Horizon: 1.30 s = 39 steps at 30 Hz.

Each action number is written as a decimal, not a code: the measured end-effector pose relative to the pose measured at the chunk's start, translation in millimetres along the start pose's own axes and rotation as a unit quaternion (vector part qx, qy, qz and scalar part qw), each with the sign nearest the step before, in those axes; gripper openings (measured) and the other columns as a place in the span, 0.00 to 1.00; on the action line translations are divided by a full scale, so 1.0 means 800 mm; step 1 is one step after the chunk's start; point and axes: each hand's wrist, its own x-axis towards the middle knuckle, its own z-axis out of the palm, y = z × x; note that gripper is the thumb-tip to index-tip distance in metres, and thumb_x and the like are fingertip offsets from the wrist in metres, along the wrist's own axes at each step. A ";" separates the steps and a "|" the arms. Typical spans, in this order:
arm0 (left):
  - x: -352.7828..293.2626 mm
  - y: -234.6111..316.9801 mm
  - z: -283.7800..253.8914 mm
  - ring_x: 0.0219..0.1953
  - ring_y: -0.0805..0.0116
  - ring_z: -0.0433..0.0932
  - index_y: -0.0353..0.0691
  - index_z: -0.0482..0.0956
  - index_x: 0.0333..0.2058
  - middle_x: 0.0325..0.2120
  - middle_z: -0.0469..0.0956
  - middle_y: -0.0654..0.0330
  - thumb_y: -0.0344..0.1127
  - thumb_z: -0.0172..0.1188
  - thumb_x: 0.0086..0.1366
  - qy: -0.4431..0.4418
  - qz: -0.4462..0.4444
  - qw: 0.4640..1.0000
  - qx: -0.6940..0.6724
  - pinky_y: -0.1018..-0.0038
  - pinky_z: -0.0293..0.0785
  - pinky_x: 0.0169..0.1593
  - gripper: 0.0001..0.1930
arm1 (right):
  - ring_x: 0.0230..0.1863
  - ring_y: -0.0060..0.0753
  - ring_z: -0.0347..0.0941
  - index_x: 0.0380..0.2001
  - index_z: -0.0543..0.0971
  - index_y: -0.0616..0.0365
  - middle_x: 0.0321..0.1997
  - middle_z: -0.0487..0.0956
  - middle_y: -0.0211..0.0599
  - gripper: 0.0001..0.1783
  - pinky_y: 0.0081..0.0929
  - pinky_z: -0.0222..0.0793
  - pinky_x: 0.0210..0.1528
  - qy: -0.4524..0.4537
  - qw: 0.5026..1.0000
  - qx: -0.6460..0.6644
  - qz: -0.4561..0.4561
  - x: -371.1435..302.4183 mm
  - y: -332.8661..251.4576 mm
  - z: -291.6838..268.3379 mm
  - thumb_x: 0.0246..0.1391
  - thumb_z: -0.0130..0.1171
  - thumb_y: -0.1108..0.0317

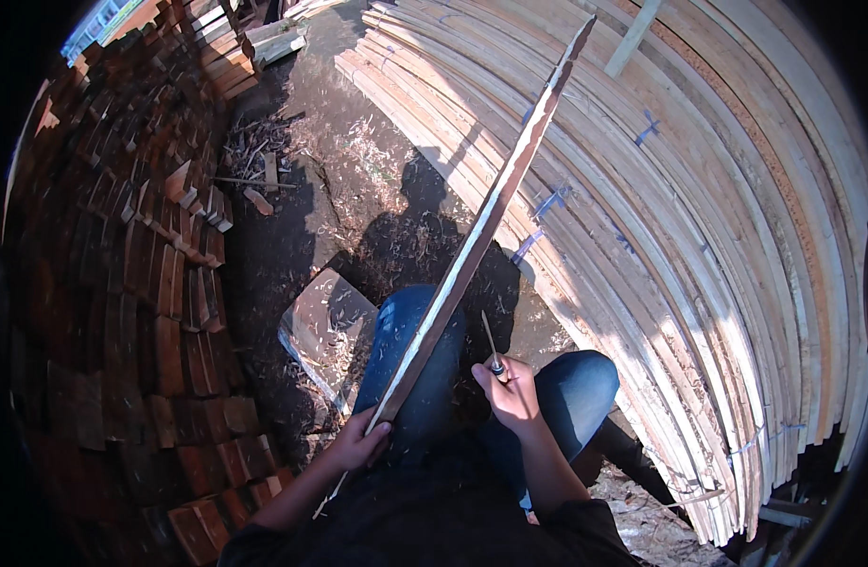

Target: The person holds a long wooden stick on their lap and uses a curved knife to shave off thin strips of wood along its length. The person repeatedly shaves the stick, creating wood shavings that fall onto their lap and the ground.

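Observation:
My left hand is closed around the near end of a long wooden strip. The strip slants away to the upper right, with one dark brown face and a pale, uneven edge. Its lower part passes over my left thigh. In my right hand is a slim hand tool, its thin blade pointing up and away from the fist. Whether it is a knife or a chisel, I cannot tell. A gap separates the tool from the strip. Most of the tool's handle is hidden by my fingers.
Long pale boards, some tied with blue bands, lie stacked along the right. Short reddish-brown wood pieces are piled high on the left. A wooden block stands by my left knee. Shavings and scraps litter the dark ground.

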 end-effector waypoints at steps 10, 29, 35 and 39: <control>-0.012 0.056 0.004 0.27 0.47 0.80 0.46 0.74 0.52 0.20 0.78 0.48 0.57 0.52 0.65 0.029 -0.016 0.891 0.453 0.58 0.76 0.33 0.25 | 0.20 0.11 0.67 0.25 0.69 0.56 0.24 0.71 0.22 0.15 0.15 0.64 0.20 0.100 0.974 0.204 0.007 0.004 0.032 0.072 0.49 0.70 0.74; 0.020 0.350 0.170 0.51 0.52 0.74 0.39 0.65 0.56 0.51 0.70 0.47 0.40 0.66 0.61 -0.294 0.633 0.700 -0.152 0.48 0.71 0.52 0.28 | 0.14 0.13 0.65 0.23 0.63 0.51 0.22 0.74 0.28 0.21 0.16 0.60 0.13 0.129 0.961 0.243 0.026 0.037 0.043 0.050 0.47 0.70 0.71; 0.027 0.330 0.288 0.40 0.58 0.78 0.38 0.74 0.43 0.39 0.76 0.51 0.40 0.67 0.60 -0.322 0.551 0.669 -0.381 0.60 0.74 0.42 0.17 | 0.16 0.17 0.66 0.26 0.65 0.50 0.29 0.75 0.29 0.19 0.18 0.64 0.15 0.132 0.966 0.209 0.072 0.035 0.029 0.055 0.48 0.69 0.73; 0.002 0.326 0.349 0.32 0.61 0.80 0.38 0.80 0.34 0.32 0.80 0.54 0.39 0.68 0.59 -0.282 0.542 0.626 -0.484 0.69 0.76 0.35 0.12 | 0.18 0.13 0.66 0.28 0.71 0.57 0.26 0.73 0.28 0.14 0.16 0.63 0.16 0.147 0.968 0.198 0.036 0.033 0.024 0.049 0.49 0.69 0.71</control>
